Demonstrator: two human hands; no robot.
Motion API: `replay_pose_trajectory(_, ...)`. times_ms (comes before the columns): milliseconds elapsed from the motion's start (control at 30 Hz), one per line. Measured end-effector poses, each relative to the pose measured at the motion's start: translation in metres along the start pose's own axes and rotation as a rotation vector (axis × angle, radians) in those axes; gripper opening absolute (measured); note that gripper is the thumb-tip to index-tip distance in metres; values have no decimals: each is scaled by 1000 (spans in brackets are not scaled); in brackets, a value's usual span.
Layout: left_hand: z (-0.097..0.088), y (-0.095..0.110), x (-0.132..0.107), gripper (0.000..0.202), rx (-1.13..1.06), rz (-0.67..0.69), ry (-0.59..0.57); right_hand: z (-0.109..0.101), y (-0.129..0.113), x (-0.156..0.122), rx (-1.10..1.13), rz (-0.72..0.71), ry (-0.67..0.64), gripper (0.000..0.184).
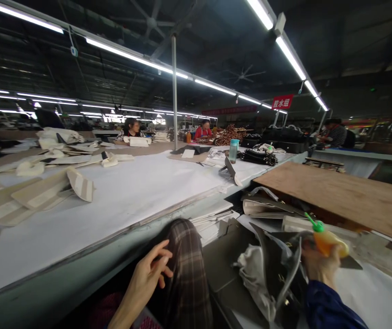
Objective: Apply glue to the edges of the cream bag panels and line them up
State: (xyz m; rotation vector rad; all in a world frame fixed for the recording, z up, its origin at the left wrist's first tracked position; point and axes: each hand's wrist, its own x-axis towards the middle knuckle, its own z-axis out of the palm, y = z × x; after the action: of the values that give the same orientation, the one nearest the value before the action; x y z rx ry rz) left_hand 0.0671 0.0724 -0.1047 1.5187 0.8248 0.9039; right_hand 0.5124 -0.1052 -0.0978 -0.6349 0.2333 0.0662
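I see hands apart: right hand [322, 266] gripping the orange squeeze bottle [329, 243] beside the dark bag [270, 258], left hand [149, 268] empty. Bag's unclosed; pale panels [41, 192] lie loose on the counter [130, 183]. Can't tell what's bonded.

White tbl [137, 185] w/ beige pcs [41, 194], teal btl [233, 151]

Smooth translucent plastic bottle [330, 243], matt dark leather-like panels [226, 252], crumpled pale cloth [253, 266], smooth wooden board [340, 196], matt white tabletop [123, 187]
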Motion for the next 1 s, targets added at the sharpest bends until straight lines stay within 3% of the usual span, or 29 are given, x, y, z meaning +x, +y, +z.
replay_pose_trajectory(100,-3,0,-1,72,-6,-10,7,5,33,18,40,96,-114,40)
replay_pose_trajectory(200,-7,-2,-3,70,-10,-14,-1,7,43,30,63,117,-178,44)
replay_pose_trajectory(400,-14,1,-3,69,-1,-14,-27,5,10,38,123,62,-242,51)
replay_pose_trajectory(533,-13,11,1,67,12,-5,-56,21,-15,28,200,-67,-299,47)
replay_pose_trajectory(700,6,39,3,59,91,115,-115,52,-56,-13,305,-192,-497,38)
replay_pose_trajectory(800,28,61,1,57,106,173,-176,71,-74,-51,381,-160,-610,46)
replay_pose_trajectory(900,55,75,1,54,-17,150,-267,86,-80,-92,471,1,-690,52)
replay_pose_trajectory(1000,90,75,5,63,-208,50,-358,96,-77,-136,521,287,-737,59)
